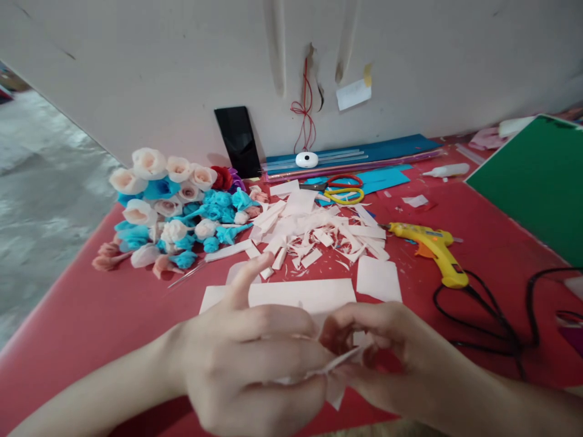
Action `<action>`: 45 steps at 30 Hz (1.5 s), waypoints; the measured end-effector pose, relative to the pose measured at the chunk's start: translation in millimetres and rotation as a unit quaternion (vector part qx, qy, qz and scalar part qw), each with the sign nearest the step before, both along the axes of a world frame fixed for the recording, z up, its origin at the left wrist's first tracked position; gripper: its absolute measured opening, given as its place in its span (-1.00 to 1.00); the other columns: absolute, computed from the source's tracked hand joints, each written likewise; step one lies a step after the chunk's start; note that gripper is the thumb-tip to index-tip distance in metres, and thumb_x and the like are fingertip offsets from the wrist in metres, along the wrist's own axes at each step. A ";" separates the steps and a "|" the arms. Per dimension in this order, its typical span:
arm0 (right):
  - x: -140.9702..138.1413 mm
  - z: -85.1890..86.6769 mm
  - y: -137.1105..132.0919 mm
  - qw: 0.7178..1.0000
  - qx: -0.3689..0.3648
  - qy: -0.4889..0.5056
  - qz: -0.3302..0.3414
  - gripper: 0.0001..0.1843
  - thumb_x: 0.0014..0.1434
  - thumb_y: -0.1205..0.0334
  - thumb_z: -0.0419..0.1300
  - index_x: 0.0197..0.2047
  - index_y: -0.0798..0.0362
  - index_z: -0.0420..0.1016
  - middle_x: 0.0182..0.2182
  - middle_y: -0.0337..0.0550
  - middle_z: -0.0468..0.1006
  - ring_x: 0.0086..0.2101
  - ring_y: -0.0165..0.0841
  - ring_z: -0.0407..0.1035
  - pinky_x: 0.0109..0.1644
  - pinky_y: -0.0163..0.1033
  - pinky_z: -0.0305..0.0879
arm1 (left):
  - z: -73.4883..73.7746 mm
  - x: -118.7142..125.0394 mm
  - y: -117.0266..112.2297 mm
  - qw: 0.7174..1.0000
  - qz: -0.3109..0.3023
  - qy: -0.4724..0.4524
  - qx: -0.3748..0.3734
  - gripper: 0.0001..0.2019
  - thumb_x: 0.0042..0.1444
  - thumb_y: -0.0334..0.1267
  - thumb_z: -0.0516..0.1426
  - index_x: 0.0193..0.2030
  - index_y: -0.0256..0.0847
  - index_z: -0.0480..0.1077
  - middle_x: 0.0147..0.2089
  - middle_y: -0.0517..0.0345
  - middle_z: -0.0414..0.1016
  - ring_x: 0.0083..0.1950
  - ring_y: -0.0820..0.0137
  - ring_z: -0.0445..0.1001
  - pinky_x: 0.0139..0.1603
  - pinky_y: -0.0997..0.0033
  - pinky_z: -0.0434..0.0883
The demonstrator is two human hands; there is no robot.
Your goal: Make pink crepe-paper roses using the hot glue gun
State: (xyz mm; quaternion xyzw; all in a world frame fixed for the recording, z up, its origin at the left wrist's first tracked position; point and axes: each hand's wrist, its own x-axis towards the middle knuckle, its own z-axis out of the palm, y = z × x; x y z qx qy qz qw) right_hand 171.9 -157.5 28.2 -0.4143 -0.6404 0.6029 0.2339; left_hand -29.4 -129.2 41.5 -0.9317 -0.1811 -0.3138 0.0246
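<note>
Close together at the front of the red table, both of my hands grip a small piece of pale pink paper (336,389). My left hand (259,364) curls its fingers over the paper's left side, with the thumb pointing up. The fingers of my right hand (380,352) pinch its right side. Much of the paper is hidden by my fingers, so its full shape cannot be seen. Just beyond my hands lies a flat pale sheet (296,294), and a smaller pale square (378,278) rests to its right. Cut paper strips and scraps (314,233) are heaped behind them.
Paper flowers (175,212) in white, blue and pink are piled at the left. A yellow glue gun (430,243) with a black cord lies right, near scissors (344,189) and a glue bottle (449,170). A phone (237,142) leans on the wall; a green board (537,188) stands right.
</note>
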 end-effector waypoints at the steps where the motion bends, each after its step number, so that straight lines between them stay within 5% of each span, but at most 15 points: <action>1: -0.4 0.4 0.2 1.000 -0.005 0.003 -0.005 -0.80 0.03 0.42 0.10 -0.27 0.01 0.44 -0.37 -0.26 0.50 -0.38 -0.48 0.37 -0.38 -0.46 0.27 | 0.2 0.2 -1.2 0.999 -0.025 -0.036 -0.009 -0.79 0.03 -0.39 0.10 -0.55 -0.04 0.41 -0.41 0.57 0.54 -0.28 0.59 0.42 0.35 0.04 -0.11; 9: -2.6 -0.6 -1.6 0.998 -0.057 0.033 -0.012 -0.85 0.00 0.41 0.14 -0.31 0.04 0.43 -0.41 -0.27 0.47 -0.48 -0.56 0.28 -0.49 -0.53 0.17 | -1.3 -0.5 0.4 0.997 -0.034 -0.053 -0.034 -0.80 -0.08 -0.48 0.14 -0.62 -0.14 0.39 -0.41 0.46 0.54 -0.23 0.55 0.42 0.34 0.01 -0.10; 14: -2.4 -1.2 -1.7 0.999 -0.021 0.029 -0.010 -0.79 0.02 0.43 0.08 -0.29 0.01 0.43 -0.37 -0.25 0.49 -0.36 -0.47 0.35 -0.38 -0.47 0.25 | -5.9 -1.6 11.9 0.991 -0.110 -0.079 0.021 -0.84 -0.05 -0.41 0.14 -0.57 -0.09 0.43 -0.42 0.42 0.54 -0.24 0.51 0.42 0.32 -0.10 -0.16; 22: -1.0 0.8 -2.3 0.999 -0.031 0.015 -0.004 -0.84 0.04 0.37 0.09 -0.29 0.02 0.45 -0.37 -0.23 0.50 -0.38 -0.46 0.36 -0.38 -0.44 0.27 | -4.1 -0.9 8.8 0.991 -0.103 -0.080 0.007 -0.81 -0.04 -0.42 0.12 -0.60 -0.12 0.42 -0.42 0.42 0.54 -0.27 0.52 0.42 0.33 -0.10 -0.20; 28: 3.0 4.6 0.6 1.000 0.000 0.009 -0.018 -0.90 0.06 0.26 0.14 -0.30 0.03 0.43 -0.37 -0.21 0.47 -0.36 -0.44 0.35 -0.38 -0.42 0.26 | 2.3 -1.1 -3.1 0.998 -0.016 -0.048 -0.048 -0.79 0.00 -0.44 0.11 -0.59 -0.12 0.41 -0.40 0.47 0.55 -0.27 0.55 0.42 0.34 -0.02 -0.08; 34: 5.2 12.2 11.7 1.000 0.021 -0.006 -0.013 -0.78 0.16 0.17 0.04 -0.43 0.09 0.37 -0.51 -0.23 0.40 -0.47 -0.48 0.25 -0.43 -0.40 0.18 | -5.0 -1.6 8.6 0.990 -0.110 -0.084 0.024 -0.78 0.00 -0.42 0.09 -0.60 -0.10 0.42 -0.45 0.44 0.52 -0.24 0.54 0.42 0.35 -0.05 -0.21; 45: 5.1 4.3 29.5 0.997 -0.003 -0.074 -0.037 -0.83 0.10 0.21 0.06 -0.42 0.11 0.38 -0.49 -0.24 0.39 -0.46 -0.47 0.26 -0.45 -0.41 0.16 | -17.2 5.8 20.6 0.997 -0.070 -0.037 0.016 -0.85 0.06 -0.40 0.06 -0.40 -0.14 0.44 -0.49 0.35 0.48 -0.31 0.48 0.43 0.28 -0.06 -0.05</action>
